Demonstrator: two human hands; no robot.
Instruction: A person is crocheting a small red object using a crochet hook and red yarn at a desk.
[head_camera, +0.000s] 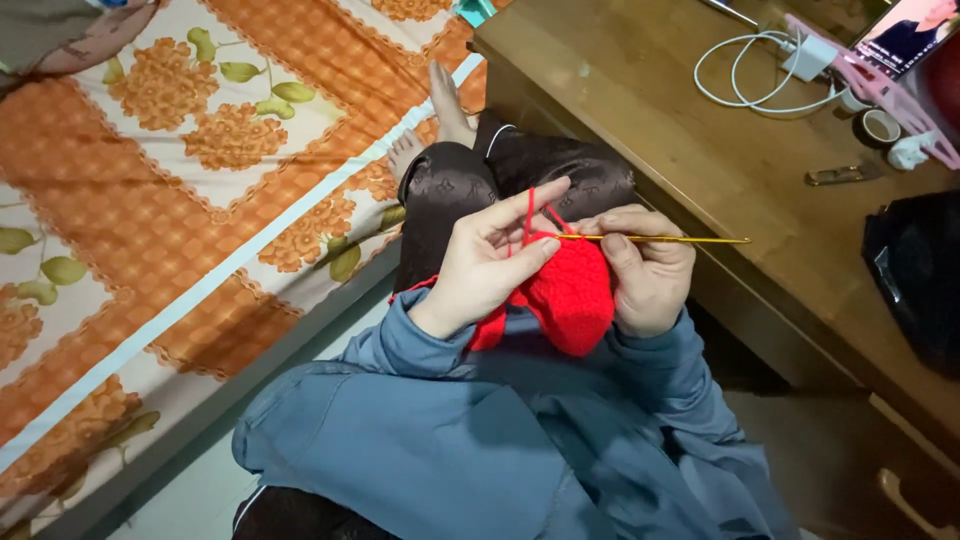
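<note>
A red crocheted piece (572, 295) sits between my two hands over my lap. My left hand (482, 262) pinches its upper edge, and a strand of red yarn (529, 208) runs up over the raised index finger. My right hand (645, 268) grips a gold crochet hook (665, 239), which lies level with its tip in the top of the red piece and its tail pointing right. More red yarn (487, 328) trails down under my left wrist. I wear a blue jacket (500, 430) and dark trousers (470, 180).
A bed with an orange flowered cover (180, 200) lies to the left. A wooden table (720, 160) stands close on the right, carrying a white charger cable (750, 75), a pink stand with a lit screen (905, 40), a tape roll (880, 127) and a black bag (915, 275).
</note>
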